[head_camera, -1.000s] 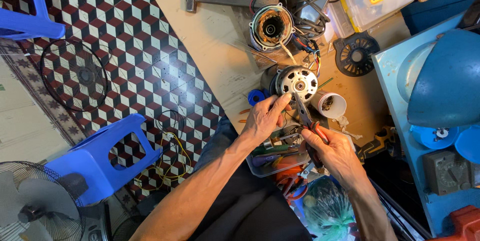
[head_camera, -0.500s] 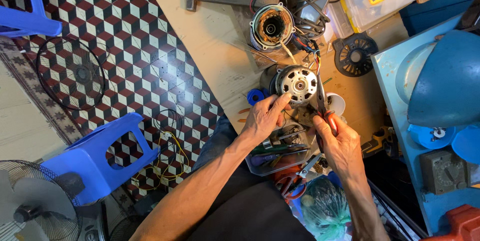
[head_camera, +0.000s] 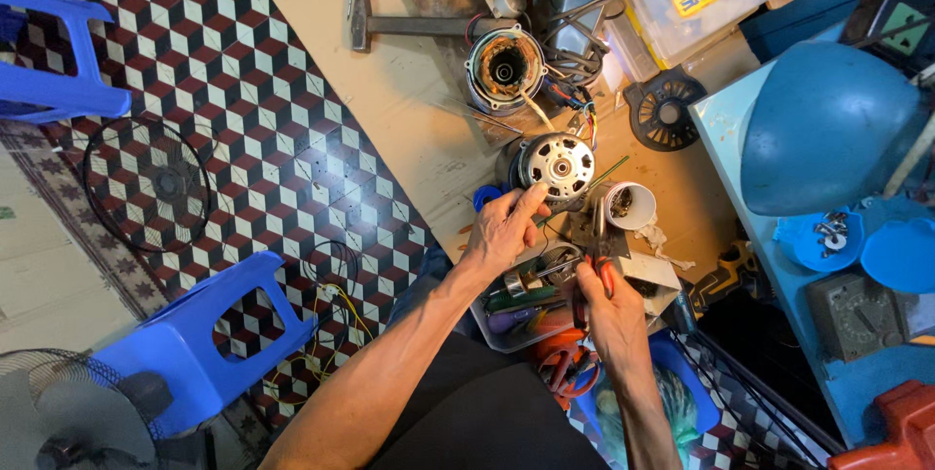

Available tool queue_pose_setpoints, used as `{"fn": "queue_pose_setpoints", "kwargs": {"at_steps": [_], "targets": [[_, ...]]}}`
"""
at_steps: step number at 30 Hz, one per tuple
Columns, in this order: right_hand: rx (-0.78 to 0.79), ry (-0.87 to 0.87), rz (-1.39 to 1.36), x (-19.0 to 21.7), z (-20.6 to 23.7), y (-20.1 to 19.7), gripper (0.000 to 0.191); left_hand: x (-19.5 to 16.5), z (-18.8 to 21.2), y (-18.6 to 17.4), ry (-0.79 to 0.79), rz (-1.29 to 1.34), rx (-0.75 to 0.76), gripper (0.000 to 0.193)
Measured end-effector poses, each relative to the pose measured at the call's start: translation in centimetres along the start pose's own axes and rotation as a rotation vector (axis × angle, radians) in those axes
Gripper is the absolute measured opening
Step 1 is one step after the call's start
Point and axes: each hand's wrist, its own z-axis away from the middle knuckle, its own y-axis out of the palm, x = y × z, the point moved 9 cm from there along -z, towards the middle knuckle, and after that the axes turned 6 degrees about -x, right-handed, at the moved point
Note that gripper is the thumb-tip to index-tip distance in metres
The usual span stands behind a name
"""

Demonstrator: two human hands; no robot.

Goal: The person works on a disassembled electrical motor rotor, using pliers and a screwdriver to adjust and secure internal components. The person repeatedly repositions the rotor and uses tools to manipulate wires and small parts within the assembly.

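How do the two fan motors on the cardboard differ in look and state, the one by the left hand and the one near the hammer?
The near motor shows a closed silver vented end plate with a small centre shaft; the far motor is open, showing coppery windings round a dark empty bore. The left hand touches the near motor's edge with a fingertip; no hand touches the far motor. Both are round, lie face-up on the cardboard and trail wires.

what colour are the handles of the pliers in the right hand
Red, on the pliers gripped by the right hand; the head view shows it.
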Motion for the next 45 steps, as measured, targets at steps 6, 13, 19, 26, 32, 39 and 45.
{"fn": "queue_pose_setpoints", "kwargs": {"at_steps": [6, 13, 19, 26, 32, 39, 45], "targets": [[0.068, 0.083, 0.073, -5.4, 2.1, 0.5, 0.038, 0.4, 0.6, 0.1, -0.006, 0.019, 0.009, 0.064], [0.067, -0.014, 0.359, -9.3, 1.7, 1.1, 0.043, 0.9, 0.6, 0.5, 0.003, 0.015, 0.013, 0.063], [0.006, -0.086, 0.508, -12.3, 1.0, 3.4, 0.044, 1.6, 0.4, 0.4, -0.012, 0.027, 0.022, 0.063], [0.039, -0.068, 0.247, -14.2, 0.3, 5.8, 0.046, 1.6, 0.8, 0.4, -0.026, 0.013, 0.044, 0.064], [0.146, 0.086, 0.065, -14.6, 1.9, 7.2, 0.052, 2.0, 1.3, 0.6, -0.044, 0.05, 0.08, 0.066], [-0.285, -0.254, 0.224, -3.0, 4.6, 2.4, 0.047, 2.6, 0.3, 0.2, -0.099, -0.001, 0.157, 0.069], [-0.148, -0.15, -0.473, 3.9, 1.4, 7.0, 0.047, 0.8, -0.8, -1.1, -0.038, -0.237, 0.211, 0.064]]}}
